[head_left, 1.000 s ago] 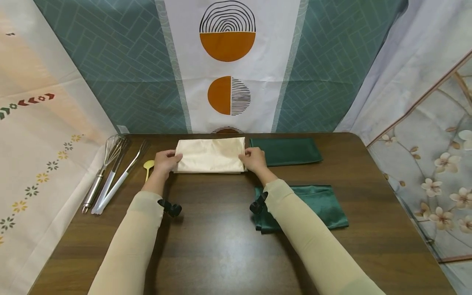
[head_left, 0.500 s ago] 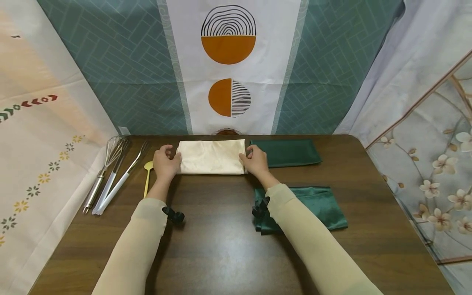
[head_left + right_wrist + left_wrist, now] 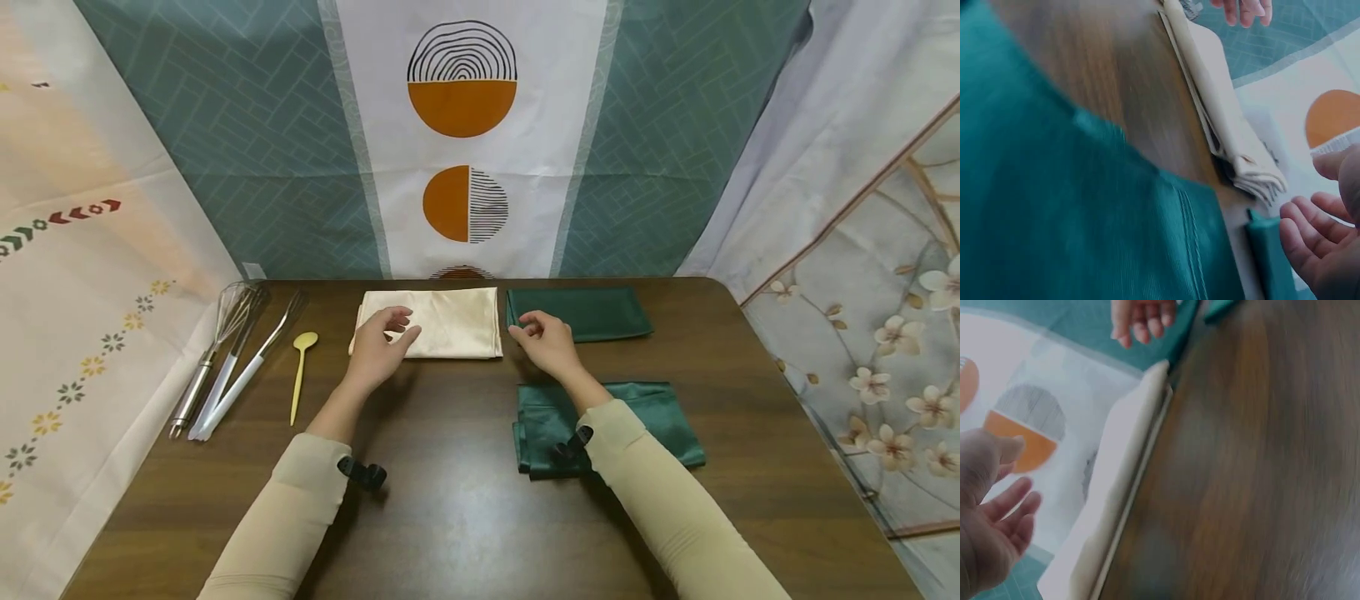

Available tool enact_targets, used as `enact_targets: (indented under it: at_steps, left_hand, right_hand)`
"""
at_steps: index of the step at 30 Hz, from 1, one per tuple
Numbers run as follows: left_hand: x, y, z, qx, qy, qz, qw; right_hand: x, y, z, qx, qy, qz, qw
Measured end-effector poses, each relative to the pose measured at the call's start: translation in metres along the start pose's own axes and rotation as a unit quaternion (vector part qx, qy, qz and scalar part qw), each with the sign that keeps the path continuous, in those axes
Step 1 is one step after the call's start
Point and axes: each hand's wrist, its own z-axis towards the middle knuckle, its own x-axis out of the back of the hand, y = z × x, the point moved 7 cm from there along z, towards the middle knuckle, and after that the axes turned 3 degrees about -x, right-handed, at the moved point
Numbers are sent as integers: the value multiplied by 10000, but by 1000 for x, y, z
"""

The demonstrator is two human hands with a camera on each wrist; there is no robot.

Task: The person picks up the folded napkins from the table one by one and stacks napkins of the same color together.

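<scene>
The cream cloth [image 3: 457, 325] lies folded flat near the far edge of the bench [image 3: 450, 500], directly beneath the left hand [image 3: 380, 346]. That hand has its fingers loosely bent and grips nothing; it covers part of the cloth's near-left area in the head view. The right hand [image 3: 550, 346], also loosely curved and holding nothing, is over the left end of the far green cloth [image 3: 607, 312], just beside the cream one (whether its fingertips touch it, I cannot tell). Nearer the person is the near green cloth [image 3: 652, 421], partly hidden by the right sleeve [image 3: 675, 500] and wrist. Left of the left hand lies a yellow spoon [image 3: 302, 367], and beyond that a whisk [image 3: 200, 379] beside two utensils with white handles [image 3: 234, 396].

Only the head view shows these tools. The left wrist view shows the left hand apart from the cream cloth, while the right wrist view reveals stacked layers at that cloth's right end and a stitched seam on the near green cloth.
</scene>
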Motion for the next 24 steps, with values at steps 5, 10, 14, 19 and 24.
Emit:
enact_targets:
  at_steps: [5, 10, 14, 19, 24]
  left_hand:
    - [-10, 16, -10, 240, -393, -487, 9978]
    - [-23, 24, -26, 254, -593, -713, 9954]
    - [-33, 27, -37, 199, -698, -883, 9934]
    - [-37, 30, -44, 125, -756, -867, 9933]
    - [-41, 34, -51, 119, -861, -755, 9934]
  right_hand:
    - [21, 3, -16, 134, -157, -94, 9997]
    - [39, 6, -31, 234, -251, -231, 9991]
    - [48, 7, -40, 358, -269, -203, 9988]
    - [60, 17, -53, 472, -353, -111, 9982]
    - [73, 38, -67, 482, -293, -207, 9982]
